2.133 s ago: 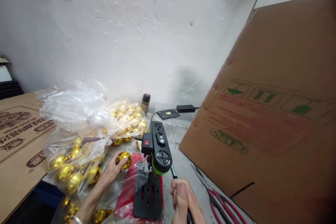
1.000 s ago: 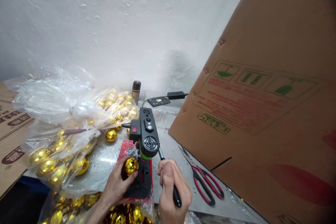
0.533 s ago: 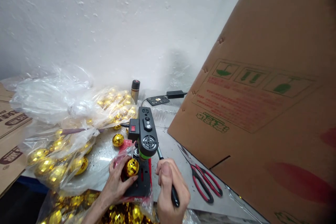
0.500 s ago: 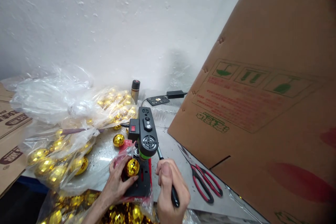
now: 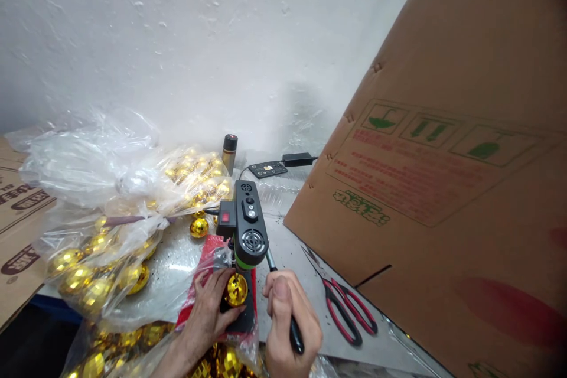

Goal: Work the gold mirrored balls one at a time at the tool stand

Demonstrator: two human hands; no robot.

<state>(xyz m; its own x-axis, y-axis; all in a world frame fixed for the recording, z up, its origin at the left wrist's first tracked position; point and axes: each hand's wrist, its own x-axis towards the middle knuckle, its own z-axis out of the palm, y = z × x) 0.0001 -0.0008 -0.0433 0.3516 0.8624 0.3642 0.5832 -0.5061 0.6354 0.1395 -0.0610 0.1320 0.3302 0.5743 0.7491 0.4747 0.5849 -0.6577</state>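
Under the head of a small black drill press sits a gold mirrored ball. My left hand grips this ball from its left side, with thumb and fingers around it, on the machine's black base. The green collar of the press is just above the ball; whether the bit touches it I cannot tell. On the right, my right hand is wrapped around the black-ended lever of the press. Red wrapping lies beneath the base.
Clear plastic bags of gold balls fill the left side. A loose gold ball sits behind the press. Red-and-black scissors lie at the right, beside a large cardboard box. A dark-capped bottle stands near the wall.
My left hand has moved right and slightly toward me, bringing the gold ball under the drill head. My right hand stays on the lever.
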